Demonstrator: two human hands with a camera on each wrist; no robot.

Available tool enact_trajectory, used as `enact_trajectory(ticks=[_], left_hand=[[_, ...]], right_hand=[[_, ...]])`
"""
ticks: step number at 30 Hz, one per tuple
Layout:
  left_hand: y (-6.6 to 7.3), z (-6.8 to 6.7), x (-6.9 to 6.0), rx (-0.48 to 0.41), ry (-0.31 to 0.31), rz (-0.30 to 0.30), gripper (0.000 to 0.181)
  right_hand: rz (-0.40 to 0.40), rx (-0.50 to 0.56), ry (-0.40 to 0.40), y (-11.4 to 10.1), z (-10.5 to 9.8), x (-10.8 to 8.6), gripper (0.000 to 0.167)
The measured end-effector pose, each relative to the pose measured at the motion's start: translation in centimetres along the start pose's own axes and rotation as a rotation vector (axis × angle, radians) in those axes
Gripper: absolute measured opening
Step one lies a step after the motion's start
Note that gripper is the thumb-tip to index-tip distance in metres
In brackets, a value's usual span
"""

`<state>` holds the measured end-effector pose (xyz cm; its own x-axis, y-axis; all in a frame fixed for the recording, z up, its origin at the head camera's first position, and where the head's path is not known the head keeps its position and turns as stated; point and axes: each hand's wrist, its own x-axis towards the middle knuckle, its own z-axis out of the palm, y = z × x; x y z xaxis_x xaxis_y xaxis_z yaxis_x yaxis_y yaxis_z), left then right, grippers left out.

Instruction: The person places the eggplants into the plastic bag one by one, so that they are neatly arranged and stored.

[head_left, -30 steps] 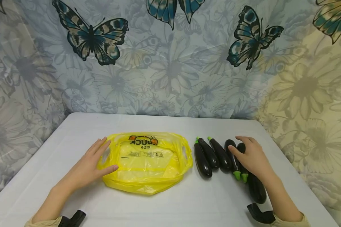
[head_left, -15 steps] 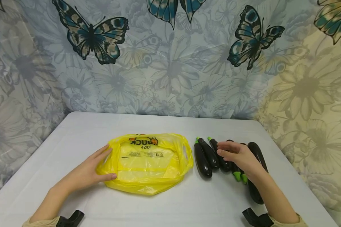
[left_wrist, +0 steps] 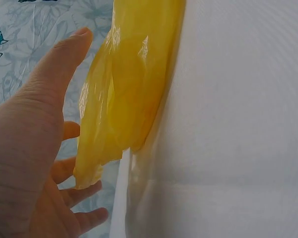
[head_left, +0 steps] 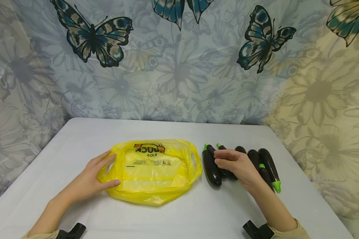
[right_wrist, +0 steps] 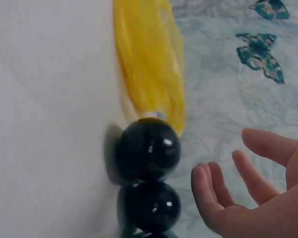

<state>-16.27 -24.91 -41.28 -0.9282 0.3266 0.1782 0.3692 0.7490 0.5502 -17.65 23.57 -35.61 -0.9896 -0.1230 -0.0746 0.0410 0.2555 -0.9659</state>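
1. Head view: the yellow bag (head_left: 152, 186) lies at the centre of the frame on the white table (head_left: 167, 222); the eggplants (head_left: 210, 167) lie in a row right of centre, some green stem ends up-frame, others down-frame.
2. The left hand (head_left: 91, 177) is at the bag's left end, fingers spread and released; whether they touch the plastic, I cannot tell.
3. Left wrist view adds depth: the thumb (left_wrist: 64, 59) stands apart from the bag, at upper left, with other fingertips showing past its lower end.
4. The right hand (head_left: 236, 166) covers part of the row in the head view; its fingers are loosely bent and released.
5. Right wrist view shows those fingers, at lower right, apart from the rounded dark eggplant ends at lower centre.
6. The bag's dark lettering (head_left: 150, 149) appears reversed, seemingly "DUCK" over "KIDS"; the smaller print is unreadable.
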Motion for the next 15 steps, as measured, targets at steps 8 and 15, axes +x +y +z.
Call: enact_trajectory(ticks=[8,15], left_hand=[[-0.1,0.4,-0.1,-0.030,0.003,0.001,0.095],[0.0,0.2,-0.1,-0.015,0.006,0.003,0.096]], right_hand=[[0.001,-0.051,0.018,0.2,0.9,0.5,0.049],[-0.019,-0.076,0.055,0.2,1.6,0.7,0.050]])
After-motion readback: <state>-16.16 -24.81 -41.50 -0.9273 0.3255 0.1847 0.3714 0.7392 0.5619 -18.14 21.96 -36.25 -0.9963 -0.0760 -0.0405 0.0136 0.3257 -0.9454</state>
